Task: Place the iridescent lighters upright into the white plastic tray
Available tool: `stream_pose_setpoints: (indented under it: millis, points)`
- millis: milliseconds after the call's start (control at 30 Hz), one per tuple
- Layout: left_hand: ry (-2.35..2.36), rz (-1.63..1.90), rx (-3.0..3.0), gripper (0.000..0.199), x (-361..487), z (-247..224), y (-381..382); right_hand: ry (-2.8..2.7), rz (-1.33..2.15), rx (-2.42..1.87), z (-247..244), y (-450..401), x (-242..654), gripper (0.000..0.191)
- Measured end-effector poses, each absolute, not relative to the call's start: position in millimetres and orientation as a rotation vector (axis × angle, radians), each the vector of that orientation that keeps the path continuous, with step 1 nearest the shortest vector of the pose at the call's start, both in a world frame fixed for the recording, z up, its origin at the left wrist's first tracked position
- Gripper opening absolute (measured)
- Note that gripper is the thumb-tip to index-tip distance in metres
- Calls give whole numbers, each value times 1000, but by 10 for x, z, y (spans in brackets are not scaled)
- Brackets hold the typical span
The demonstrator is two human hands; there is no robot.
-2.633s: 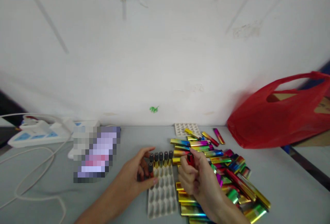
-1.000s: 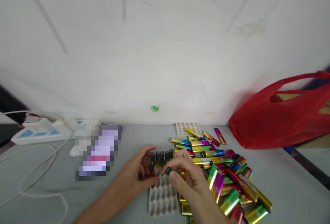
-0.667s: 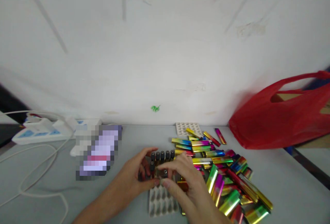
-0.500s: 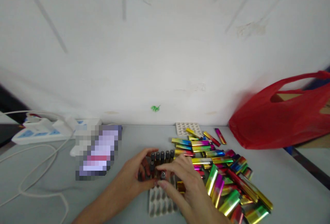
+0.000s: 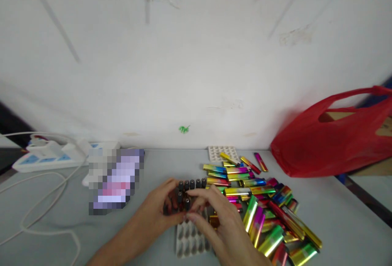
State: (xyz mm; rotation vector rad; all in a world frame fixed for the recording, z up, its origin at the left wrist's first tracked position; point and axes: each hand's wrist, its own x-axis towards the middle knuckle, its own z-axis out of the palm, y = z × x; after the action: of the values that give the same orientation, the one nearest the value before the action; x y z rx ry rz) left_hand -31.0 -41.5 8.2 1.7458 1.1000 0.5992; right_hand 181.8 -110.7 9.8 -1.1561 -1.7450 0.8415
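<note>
A pale tray (image 5: 192,241) with rows of hollow slots lies in front of me. At its far end several lighters (image 5: 192,184) stand upright with black tops, in a back row and a started second row. My left hand (image 5: 163,204) curls around the left side of this group, its thumb in front and its fingers partly hidden. My right hand (image 5: 219,217) reaches in from the right. Its thumb and forefinger are at one upright lighter (image 5: 187,203) in the second row, beside the left thumb. The lower bodies of the standing lighters are mostly hidden.
Loose shiny lighters (image 5: 272,239) in many colours are heaped on the grey table (image 5: 147,241) to the right. Another slotted tray (image 5: 214,153) lies by the wall. A red bag (image 5: 330,143) stands far right; a phone (image 5: 119,176), power strip (image 5: 104,147) and white cable (image 5: 49,230) are left.
The lighter at my right fingers has moved left and slightly away from me, next to the standing ones. My right hand has shifted slightly; my left hand has hardly moved.
</note>
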Motion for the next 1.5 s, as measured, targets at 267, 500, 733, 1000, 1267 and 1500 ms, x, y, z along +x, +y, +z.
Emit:
stream_pose_setpoints:
  millis: [267,500,733,1000,1267,1500]
  points:
    - [1095,616,1787,22,-311,28,-420,-1742,847,-1133,120,-1101,1822,39]
    - [1139,578,1816,21,-320,27,-418,-1696,322,-1367,116,-1052,1874,21]
    - [1173,558,1817,24,-317,36,-426,-1794,-89,-1672,7,-939,2003,24]
    - [1158,549,1830,22,-317,45,-433,-1896,-178,-1780,-135,-884,2028,25]
    - [1176,548,1839,26,-322,12,-426,-1921,-46,-1781,-112,-886,2057,9]
    - [1151,536,1822,23,-311,40,-420,-1837,-32,-1719,-123,-858,2046,17]
